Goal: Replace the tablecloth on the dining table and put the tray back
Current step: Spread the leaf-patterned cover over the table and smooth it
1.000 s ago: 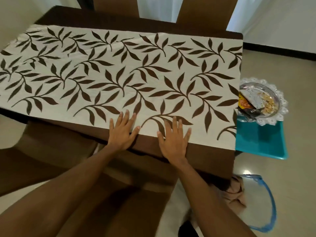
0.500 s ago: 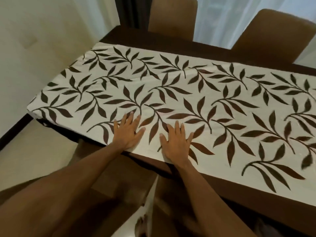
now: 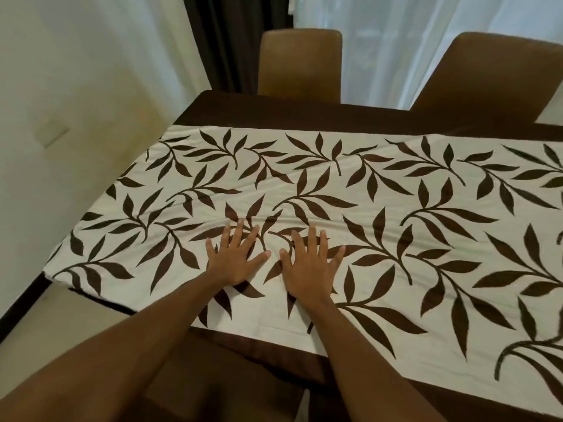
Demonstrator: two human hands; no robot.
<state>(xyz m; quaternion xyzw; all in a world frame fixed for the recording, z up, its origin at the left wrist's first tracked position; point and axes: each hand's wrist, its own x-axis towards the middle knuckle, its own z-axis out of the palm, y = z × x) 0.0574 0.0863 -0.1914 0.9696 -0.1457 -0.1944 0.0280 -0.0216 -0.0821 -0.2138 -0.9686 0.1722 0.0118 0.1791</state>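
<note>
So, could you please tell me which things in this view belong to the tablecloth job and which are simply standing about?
Part of the job:
- leaf-patterned tablecloth, spread on the table
- dining table, its dark edge showing
- left hand and right hand, both pressed flat on the cloth

Just there:
- two brown chairs on the far side
- curtains
- wall

The tray is not in view.

My left hand (image 3: 236,258) and right hand (image 3: 309,263) lie flat, side by side, on the cream leaf-patterned tablecloth (image 3: 396,208), near its front edge. The cloth lies on the dark brown dining table (image 3: 274,115). Behind the table stand two brown padded chairs (image 3: 300,63), the white wall (image 3: 76,86) to its left.
</note>
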